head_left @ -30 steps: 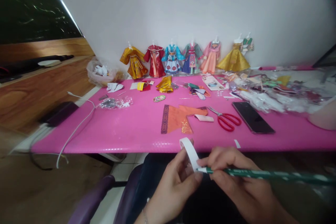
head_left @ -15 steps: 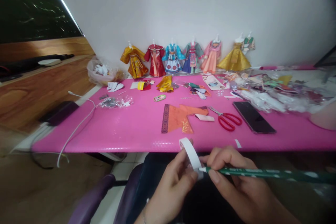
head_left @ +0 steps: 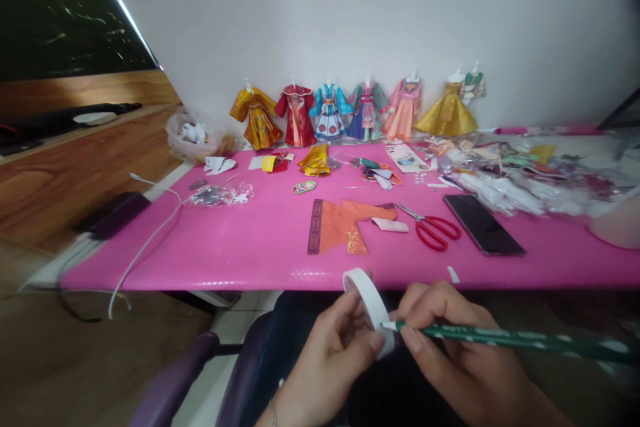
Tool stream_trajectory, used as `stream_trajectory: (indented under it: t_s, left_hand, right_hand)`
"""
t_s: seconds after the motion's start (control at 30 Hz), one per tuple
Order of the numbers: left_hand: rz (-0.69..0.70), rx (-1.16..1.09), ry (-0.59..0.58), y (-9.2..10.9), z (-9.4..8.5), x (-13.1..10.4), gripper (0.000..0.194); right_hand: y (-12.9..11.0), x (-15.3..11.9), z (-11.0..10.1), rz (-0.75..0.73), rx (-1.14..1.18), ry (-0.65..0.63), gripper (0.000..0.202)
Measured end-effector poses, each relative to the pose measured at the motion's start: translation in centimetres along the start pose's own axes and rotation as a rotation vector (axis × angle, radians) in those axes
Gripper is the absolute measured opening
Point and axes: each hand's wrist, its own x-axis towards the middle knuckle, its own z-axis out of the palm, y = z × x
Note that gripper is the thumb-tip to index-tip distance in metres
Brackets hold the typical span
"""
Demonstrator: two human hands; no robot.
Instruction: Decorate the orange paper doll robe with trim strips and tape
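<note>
My left hand [head_left: 333, 350] is closed around a roll of white tape [head_left: 371, 297], with fingers inside the ring and the thumb on its outer side. The roll is held up in front of the table's near edge. Between the thumb and fingers of my right hand [head_left: 450, 340] is a green pen with white spots [head_left: 530, 339]. Its white tip points left and meets or nearly meets the tape's outer face. Beyond the hands, an orange doll-garment piece with a dark patterned border [head_left: 330, 223] lies flat, and red-handled scissors [head_left: 433, 230] rest beside it.
A black phone [head_left: 484, 225] lies right of the scissors. Several small dressed forms [head_left: 329, 110] stand along the wall. Plastic bags with fabric pieces [head_left: 505, 180] pile up at the right. A white cable [head_left: 150, 250] hangs over the pink table's [head_left: 240, 250] left side.
The tape roll has tilted and shifted slightly down and right, showing more of its ring. The pen tip stays near its outer face. Things on the table have not moved.
</note>
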Motion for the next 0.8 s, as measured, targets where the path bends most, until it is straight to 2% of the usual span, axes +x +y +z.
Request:
stream_trajectory:
  t_s: [0.8]
  left_hand:
    - [0.001, 0.008, 0.022, 0.10, 0.20, 0.11, 0.040]
  right_hand:
    - [-0.79, 0.36, -0.26, 0.008, -0.071, -0.052, 0.016]
